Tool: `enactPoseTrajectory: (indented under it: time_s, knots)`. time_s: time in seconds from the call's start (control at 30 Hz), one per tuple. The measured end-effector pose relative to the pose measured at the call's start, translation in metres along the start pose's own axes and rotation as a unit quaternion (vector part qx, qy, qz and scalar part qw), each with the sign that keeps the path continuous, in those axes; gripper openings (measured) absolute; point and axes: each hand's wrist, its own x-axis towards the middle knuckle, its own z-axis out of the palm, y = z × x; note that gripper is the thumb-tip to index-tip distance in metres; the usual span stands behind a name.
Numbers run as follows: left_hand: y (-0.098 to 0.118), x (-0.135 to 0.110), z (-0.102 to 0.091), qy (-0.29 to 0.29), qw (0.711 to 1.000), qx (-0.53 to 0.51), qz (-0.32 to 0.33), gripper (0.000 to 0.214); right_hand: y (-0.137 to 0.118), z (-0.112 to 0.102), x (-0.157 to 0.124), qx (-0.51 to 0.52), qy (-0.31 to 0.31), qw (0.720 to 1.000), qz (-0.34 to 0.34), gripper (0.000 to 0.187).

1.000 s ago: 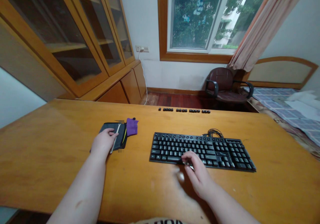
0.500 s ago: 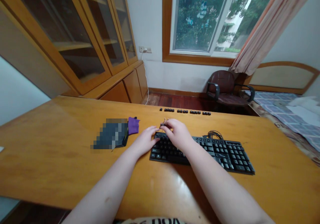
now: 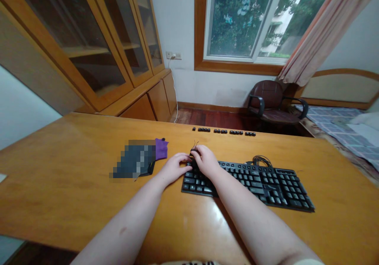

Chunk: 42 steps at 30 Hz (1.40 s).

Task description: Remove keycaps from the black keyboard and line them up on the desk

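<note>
Both hands shifted slightly since half a second ago, meeting at far-left corner of keyboard (image 3: 247, 178) on counter (image 3: 59, 170). Right hand (image 3: 205, 161) pinched on small wire tool (image 3: 194, 149), probably a keycap puller; left hand (image 3: 174, 168) steadying, grip unclear. Mid key-pulling; next needs straight upward tug.

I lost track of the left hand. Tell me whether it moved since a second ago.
Yes. The left hand went right, from the dark pouch to the keyboard.

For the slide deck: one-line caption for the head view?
Both hands, left hand and right hand, meet at the far-left corner of a black keyboard on a wooden desk, beside a purple cloth.
</note>
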Motion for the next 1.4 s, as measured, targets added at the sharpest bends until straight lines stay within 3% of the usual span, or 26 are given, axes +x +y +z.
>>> enactPoseTrajectory:
  time_s: [0.4,0.8,1.07,1.4]
  knots:
    - [-0.001,-0.001,-0.001,-0.023,0.999,0.028,-0.019,0.022,0.0,0.004,0.001,-0.026,-0.038,0.999,-0.001,0.014]
    - [-0.005,0.0,0.003,-0.003,1.0,-0.003,0.003,0.012,-0.006,0.003,-0.006,-0.061,-0.135,0.982,-0.118,0.013]
    - [0.003,0.0,0.002,-0.001,0.999,0.04,-0.036,0.014,-0.001,0.008,-0.006,-0.153,-0.115,0.981,-0.044,0.015]
    - [0.004,0.001,0.005,0.0,0.999,0.036,-0.031,0.013,0.0,0.007,-0.004,-0.106,-0.096,0.99,0.015,0.014]
